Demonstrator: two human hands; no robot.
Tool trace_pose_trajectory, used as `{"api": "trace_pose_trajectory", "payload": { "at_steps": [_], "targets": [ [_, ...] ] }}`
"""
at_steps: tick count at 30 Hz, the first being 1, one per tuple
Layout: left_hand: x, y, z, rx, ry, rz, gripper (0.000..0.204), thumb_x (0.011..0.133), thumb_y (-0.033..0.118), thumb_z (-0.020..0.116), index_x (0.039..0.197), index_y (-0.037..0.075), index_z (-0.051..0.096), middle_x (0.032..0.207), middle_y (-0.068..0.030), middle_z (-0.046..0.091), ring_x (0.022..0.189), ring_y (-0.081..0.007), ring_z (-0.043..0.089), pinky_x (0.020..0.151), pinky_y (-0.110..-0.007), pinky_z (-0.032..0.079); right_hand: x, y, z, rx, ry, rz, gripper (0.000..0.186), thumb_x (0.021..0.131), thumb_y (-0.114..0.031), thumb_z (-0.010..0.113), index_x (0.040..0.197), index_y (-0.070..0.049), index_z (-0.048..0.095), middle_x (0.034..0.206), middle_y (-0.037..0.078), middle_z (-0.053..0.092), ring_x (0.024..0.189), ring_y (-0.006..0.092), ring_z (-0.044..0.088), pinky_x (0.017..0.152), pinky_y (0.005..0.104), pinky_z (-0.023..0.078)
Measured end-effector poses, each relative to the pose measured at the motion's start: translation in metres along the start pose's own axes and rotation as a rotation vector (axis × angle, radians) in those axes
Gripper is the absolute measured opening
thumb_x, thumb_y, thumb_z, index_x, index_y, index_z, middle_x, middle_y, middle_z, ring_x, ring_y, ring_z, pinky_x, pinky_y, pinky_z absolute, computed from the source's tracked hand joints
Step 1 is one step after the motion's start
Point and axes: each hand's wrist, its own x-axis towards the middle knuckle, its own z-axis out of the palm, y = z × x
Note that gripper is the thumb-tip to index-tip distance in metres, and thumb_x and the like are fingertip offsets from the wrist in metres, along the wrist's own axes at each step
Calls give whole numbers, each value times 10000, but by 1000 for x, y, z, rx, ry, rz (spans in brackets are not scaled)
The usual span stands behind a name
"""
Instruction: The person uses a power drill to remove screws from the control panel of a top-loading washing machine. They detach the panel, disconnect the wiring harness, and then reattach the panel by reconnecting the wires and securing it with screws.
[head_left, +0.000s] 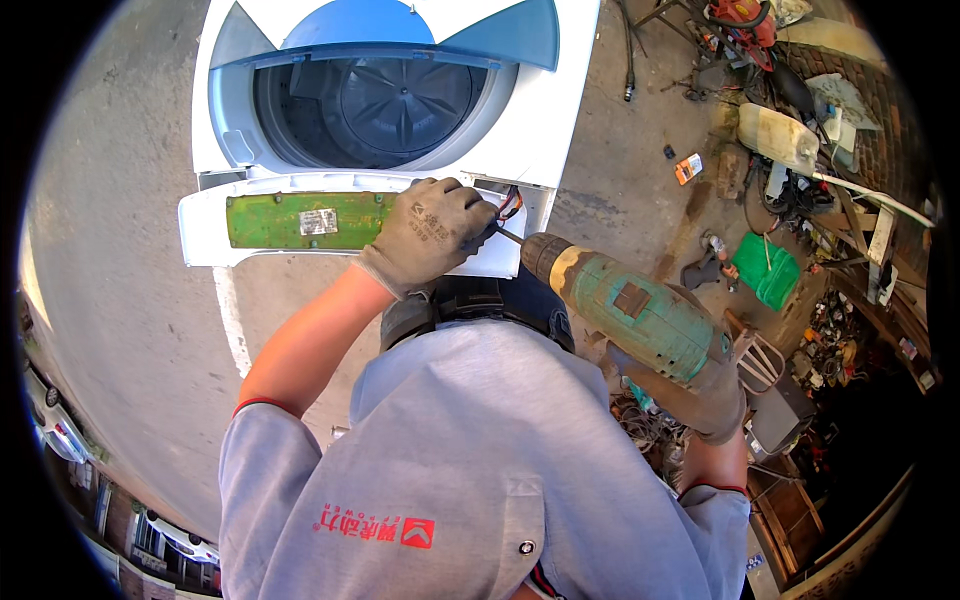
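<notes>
My left hand [430, 230], in a grey-brown work glove, lies over the right part of a white control panel [205, 225]. Its fingers are curled together at the tip of a drill bit; what they grip is hidden beneath them. A green circuit board [270, 222] with a white label shows on the panel's upturned underside. Red and dark wires [512, 203] emerge beside my fingertips. My gloved right hand [705, 395] is closed round the handle of a worn green power drill [640, 310], its bit pointing left at the panel's right end.
Beyond the panel stands a white top-load washing machine [575, 90], its blue lid raised and dark drum [405, 100] visible. On the right lie a white jug [775, 138], a green plastic container [765, 270], scrap and wood. Parked cars [60, 425] show far left.
</notes>
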Motion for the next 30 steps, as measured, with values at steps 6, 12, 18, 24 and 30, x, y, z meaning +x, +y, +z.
{"api": "trace_pose_trajectory", "payload": {
  "at_steps": [6,12,18,24,30],
  "targets": [
    [6,-7,0,-65,13,-125,343,739,264,796,1048,146,708,1301,-114,580,1279,-354,474,1059,-504,376,35,-20,-7,-6,-112,179,591,716,-14,793,1265,-25,573,1087,154,706,1005,214,695,894,329,530],
    [6,-9,-7,-90,-84,-143,441,711,293,820,1115,162,701,1396,-117,505,1340,-345,416,1111,-475,340,46,-28,-7,-224,-148,114,611,708,-94,811,1271,-40,578,1074,165,703,987,247,703,871,347,534],
    [5,-10,-7,-155,-128,-191,416,750,288,799,1127,144,698,1387,-122,512,1291,-328,471,1088,-454,366,49,-31,1,-159,-137,160,581,725,-69,804,1248,19,566,1086,128,709,978,178,685,861,329,534],
    [3,-12,-8,-84,-79,-206,548,720,351,817,1192,136,643,1340,-139,536,1219,-341,531,1052,-455,393,65,-56,3,-321,-180,156,560,728,-133,774,1257,-94,595,977,172,716,918,334,709,806,387,546],
    [-14,-29,-21,171,-123,-348,700,700,550,781,1140,31,617,1123,-163,606,1112,-318,574,1034,-456,397,80,-75,3,-454,-298,232,528,761,-140,746,1263,-94,589,975,191,707,927,355,697,803,404,538]
  ]
}}
